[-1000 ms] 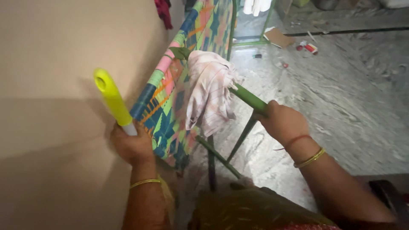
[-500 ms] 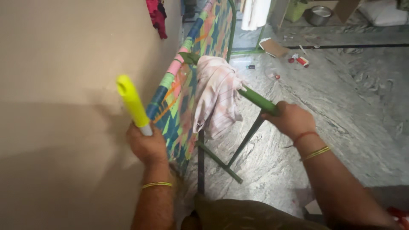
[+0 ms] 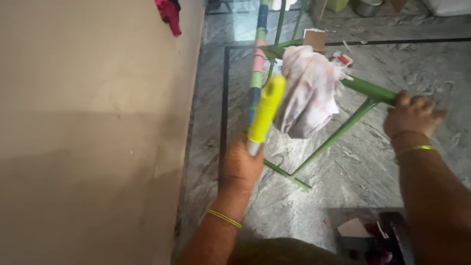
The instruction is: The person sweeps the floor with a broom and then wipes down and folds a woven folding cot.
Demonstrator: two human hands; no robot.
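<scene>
Now edge-on, folding cot [image 3: 257, 73] away from wall [image 3: 98, 122], both hands gripping.

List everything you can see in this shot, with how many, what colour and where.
Folding cot frame: one, green tubes with multicoloured woven strips, standing on edge at centre.
Cloth: one, pale pink-white, draped over the cot's top bar.
Handle: one, yellow-green with a grey shaft, in front of the cot.
Wall: one, beige, left.
Floor: grey marble with a dark border line.
Red garment: one, hanging top left.
Cardboard piece: one, brown, on the floor behind the cot.
Metal pot: one, top edge.
Left hand: grips the handle.
Right hand: grips the cot's green bar.
</scene>
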